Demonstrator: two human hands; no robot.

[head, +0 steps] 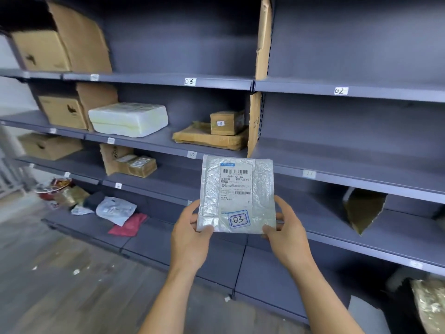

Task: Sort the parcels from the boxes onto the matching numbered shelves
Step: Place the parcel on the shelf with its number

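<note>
A flat silver parcel (pixel 237 195) with a white shipping label and a blue tag reading "03" is held upright in front of the shelves. My left hand (pixel 190 233) pinches its lower left corner and my right hand (pixel 287 233) pinches its lower right corner. The shelf label "03" (pixel 190 81) sits on the upper shelf edge, above and left of the parcel. Other labels read "02" (pixel 341 91), "10" (pixel 192 154) and "11" (pixel 309 174).
A white foam parcel (pixel 128 119) and brown boxes (pixel 227 122) lie on the shelf marked 10. Cardboard dividers (pixel 263 37) separate bays. Soft bags (pixel 116 209) lie on the bottom shelf at left. Wood floor lies below.
</note>
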